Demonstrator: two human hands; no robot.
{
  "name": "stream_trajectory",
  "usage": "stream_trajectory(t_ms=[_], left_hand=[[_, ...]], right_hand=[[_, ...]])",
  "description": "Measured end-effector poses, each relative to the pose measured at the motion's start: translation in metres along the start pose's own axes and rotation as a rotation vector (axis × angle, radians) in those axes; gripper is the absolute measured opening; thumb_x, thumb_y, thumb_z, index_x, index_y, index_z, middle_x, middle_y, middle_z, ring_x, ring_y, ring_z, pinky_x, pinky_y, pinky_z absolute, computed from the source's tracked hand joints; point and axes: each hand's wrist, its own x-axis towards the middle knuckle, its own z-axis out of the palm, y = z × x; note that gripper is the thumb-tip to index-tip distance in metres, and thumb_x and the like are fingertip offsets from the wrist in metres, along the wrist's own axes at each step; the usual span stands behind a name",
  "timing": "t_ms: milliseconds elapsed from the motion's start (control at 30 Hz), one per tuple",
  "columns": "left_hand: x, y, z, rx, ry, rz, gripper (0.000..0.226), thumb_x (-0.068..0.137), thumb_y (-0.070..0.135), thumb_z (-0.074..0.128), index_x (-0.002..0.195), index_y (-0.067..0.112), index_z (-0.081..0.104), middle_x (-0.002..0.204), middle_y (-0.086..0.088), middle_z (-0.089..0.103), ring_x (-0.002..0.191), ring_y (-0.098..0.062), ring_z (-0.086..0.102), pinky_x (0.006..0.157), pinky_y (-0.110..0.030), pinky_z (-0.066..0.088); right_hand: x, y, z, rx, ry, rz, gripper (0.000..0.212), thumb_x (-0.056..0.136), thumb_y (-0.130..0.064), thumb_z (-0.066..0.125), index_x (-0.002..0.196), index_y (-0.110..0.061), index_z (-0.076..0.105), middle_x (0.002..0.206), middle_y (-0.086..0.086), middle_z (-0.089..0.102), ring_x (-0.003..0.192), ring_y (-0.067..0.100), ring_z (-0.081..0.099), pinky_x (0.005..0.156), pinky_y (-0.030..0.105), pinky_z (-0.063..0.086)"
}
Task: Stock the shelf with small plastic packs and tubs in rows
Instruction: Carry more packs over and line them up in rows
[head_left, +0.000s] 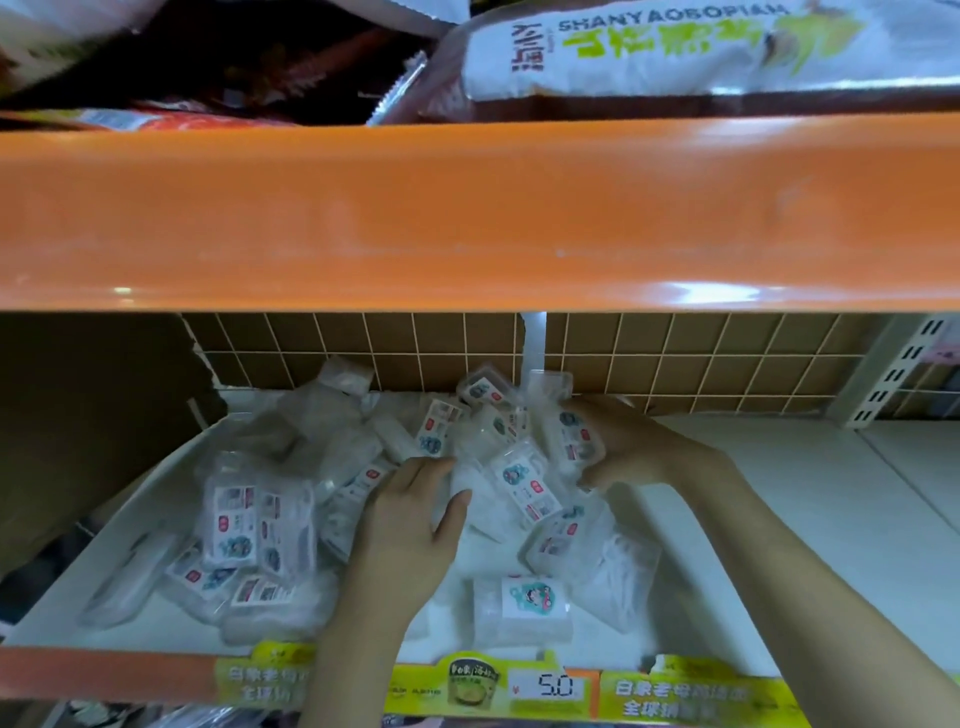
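Observation:
A loose heap of small clear plastic packs and tubs with white labels lies on the white lower shelf. My left hand reaches into the middle of the heap, fingers spread and flat on a clear pack. My right hand is further back, its fingers curled round a labelled tub at the right side of the pile. One tub with a teal sticker lies alone near the front edge.
The orange front rail of the upper shelf hangs low above the hands, with snack bags on top. A brown tiled back wall closes the shelf. Price labels line the front edge. A slotted upright stands at right.

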Motion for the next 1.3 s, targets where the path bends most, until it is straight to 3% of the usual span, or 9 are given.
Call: stream_trajectory(t_ms=[200, 333, 500, 633, 733, 867, 1033, 1167, 1300], left_hand=[[0.013, 0.018, 0.014, 0.081, -0.013, 0.05, 0.044, 0.083, 0.038, 0.052, 0.114, 0.008, 0.064, 0.113, -0.008, 0.064, 0.102, -0.032, 0.062, 0.083, -0.038, 0.051], [0.043, 0.032, 0.019, 0.154, -0.119, 0.108, 0.062, 0.085, 0.037, 0.065, 0.138, 0.014, 0.044, 0.14, -0.002, 0.046, 0.127, -0.023, 0.041, 0.101, -0.032, 0.034], [0.083, 0.049, 0.03, 0.443, -0.468, 0.217, 0.087, 0.075, 0.049, 0.072, 0.143, 0.016, 0.031, 0.145, -0.002, 0.037, 0.13, -0.022, 0.036, 0.102, -0.036, 0.031], [0.088, 0.05, 0.038, 0.431, -0.539, 0.216, 0.062, 0.076, 0.041, 0.074, 0.129, 0.019, 0.049, 0.135, 0.0, 0.05, 0.123, -0.021, 0.043, 0.105, -0.035, 0.028], [0.088, 0.047, 0.04, 0.364, -0.494, 0.21, 0.044, 0.078, 0.036, 0.074, 0.115, 0.019, 0.058, 0.119, 0.0, 0.06, 0.106, -0.019, 0.053, 0.088, -0.028, 0.039], [0.084, 0.044, 0.036, 0.175, -0.357, 0.177, 0.031, 0.081, 0.031, 0.071, 0.106, 0.016, 0.058, 0.106, -0.002, 0.063, 0.094, -0.018, 0.056, 0.074, -0.026, 0.042], [0.053, 0.046, 0.029, -0.113, -0.056, 0.134, 0.031, 0.085, 0.029, 0.068, 0.111, 0.014, 0.059, 0.107, -0.001, 0.062, 0.095, -0.016, 0.057, 0.076, -0.028, 0.045], [0.034, 0.059, 0.034, -0.274, 0.013, 0.008, 0.033, 0.094, 0.028, 0.053, 0.126, 0.022, 0.051, 0.123, 0.001, 0.049, 0.098, 0.006, 0.039, 0.077, 0.0, 0.029], [0.034, 0.08, 0.049, -0.276, 0.054, -0.049, 0.031, 0.096, 0.026, 0.048, 0.126, 0.024, 0.054, 0.123, -0.003, 0.05, 0.096, 0.009, 0.034, 0.077, 0.008, 0.023]], right_hand=[[-0.04, 0.011, 0.013, 0.13, 0.378, 0.017, 0.097, 0.064, -0.038, 0.082, 0.143, -0.015, 0.031, 0.133, 0.005, 0.042, 0.121, 0.024, 0.041, 0.092, 0.026, 0.036], [-0.077, 0.014, 0.032, 0.183, 0.57, 0.068, 0.092, 0.065, -0.037, 0.08, 0.141, -0.009, 0.036, 0.133, 0.009, 0.042, 0.123, 0.027, 0.038, 0.093, 0.022, 0.028], [-0.102, 0.024, 0.052, 0.23, 0.636, 0.142, 0.088, 0.071, -0.031, 0.079, 0.142, -0.007, 0.034, 0.139, 0.011, 0.037, 0.128, 0.024, 0.033, 0.1, 0.022, 0.023], [-0.109, 0.03, 0.059, 0.237, 0.632, 0.178, 0.089, 0.072, -0.025, 0.079, 0.145, -0.009, 0.03, 0.143, 0.009, 0.033, 0.13, 0.022, 0.029, 0.102, 0.021, 0.021], [-0.112, 0.033, 0.062, 0.229, 0.633, 0.19, 0.09, 0.072, -0.031, 0.078, 0.145, -0.009, 0.03, 0.143, 0.01, 0.034, 0.13, 0.021, 0.029, 0.102, 0.021, 0.021], [-0.113, 0.032, 0.063, 0.226, 0.651, 0.196, 0.091, 0.072, -0.024, 0.079, 0.146, -0.009, 0.029, 0.141, 0.011, 0.035, 0.128, 0.018, 0.026, 0.099, 0.019, 0.021], [-0.114, 0.031, 0.064, 0.222, 0.646, 0.235, 0.099, 0.064, -0.047, 0.066, 0.146, -0.008, 0.026, 0.134, 0.013, 0.035, 0.123, 0.017, 0.024, 0.094, 0.019, 0.021], [-0.12, 0.037, 0.062, 0.236, 0.677, 0.259, 0.1, 0.061, -0.046, 0.061, 0.147, -0.008, 0.027, 0.131, 0.014, 0.034, 0.119, 0.015, 0.023, 0.093, 0.023, 0.022], [-0.132, 0.058, 0.057, 0.221, 0.692, 0.257, 0.098, 0.06, -0.044, 0.063, 0.145, -0.007, 0.03, 0.129, 0.015, 0.034, 0.118, 0.017, 0.024, 0.093, 0.027, 0.024]])
